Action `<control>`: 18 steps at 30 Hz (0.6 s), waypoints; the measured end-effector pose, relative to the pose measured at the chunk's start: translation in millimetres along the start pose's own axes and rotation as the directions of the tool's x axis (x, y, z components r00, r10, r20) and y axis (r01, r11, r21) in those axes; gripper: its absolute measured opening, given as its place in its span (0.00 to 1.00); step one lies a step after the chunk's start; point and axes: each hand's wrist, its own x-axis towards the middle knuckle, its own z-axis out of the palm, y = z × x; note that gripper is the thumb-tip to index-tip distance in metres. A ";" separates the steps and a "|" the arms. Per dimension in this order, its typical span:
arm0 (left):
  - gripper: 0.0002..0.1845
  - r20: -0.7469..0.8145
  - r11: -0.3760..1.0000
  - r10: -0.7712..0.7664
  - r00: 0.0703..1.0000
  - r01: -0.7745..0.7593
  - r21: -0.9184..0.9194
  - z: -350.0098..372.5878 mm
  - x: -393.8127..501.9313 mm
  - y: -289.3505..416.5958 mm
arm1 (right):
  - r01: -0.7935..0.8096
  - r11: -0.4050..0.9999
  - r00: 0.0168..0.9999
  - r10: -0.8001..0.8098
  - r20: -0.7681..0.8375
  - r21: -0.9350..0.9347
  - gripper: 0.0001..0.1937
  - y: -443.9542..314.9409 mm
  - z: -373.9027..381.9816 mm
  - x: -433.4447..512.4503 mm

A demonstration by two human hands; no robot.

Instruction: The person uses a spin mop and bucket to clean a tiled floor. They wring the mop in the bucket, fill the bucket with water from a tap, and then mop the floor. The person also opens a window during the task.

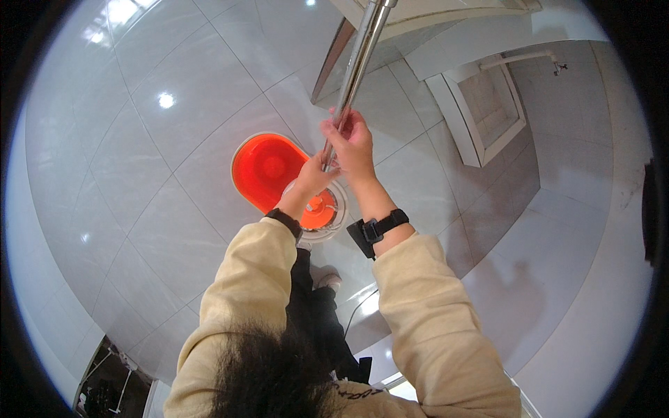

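Observation:
A shiny metal mop pole (360, 55) slants from the top edge of the view down to my two hands. My right hand (354, 138) is closed around it, thumb along its near side. Just below, my left hand (316, 175) grips the pole's lower part, above the spin basket. Beneath the hands, an orange spin-mop bucket (269, 164) with a pale rim stands on the tiled floor. At its near end lies a round mop head with an orange disc (320, 214) and whitish strands, within a pale ring. My left wrist and forearm partly hide it.
Grey glossy tiles (198, 130) cover the floor. At right, a raised basin with a white rim (462, 120) stands by the wall, below a pipe with a tap (560, 68). A panel edge (332, 62) rises behind the pole. A thin cable (353, 316) runs near my feet.

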 end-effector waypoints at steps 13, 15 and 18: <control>0.24 -0.081 0.992 -0.125 0.989 0.126 -0.002 7.1 -19.5 16.1 | 0.059 0.977 0.998 -0.053 0.034 -0.205 0.15 2.2 -8.9 -10.9; 0.24 -0.105 0.985 -0.169 0.980 0.165 -0.045 1.0 -25.9 12.1 | 0.030 0.971 0.994 -0.004 0.109 -0.238 0.17 8.1 -1.3 -13.9; 0.23 -0.081 0.929 -0.166 0.983 0.128 -0.347 -15.2 -34.0 2.6 | 0.036 0.975 0.980 0.010 0.201 -0.220 0.22 28.1 13.3 -16.9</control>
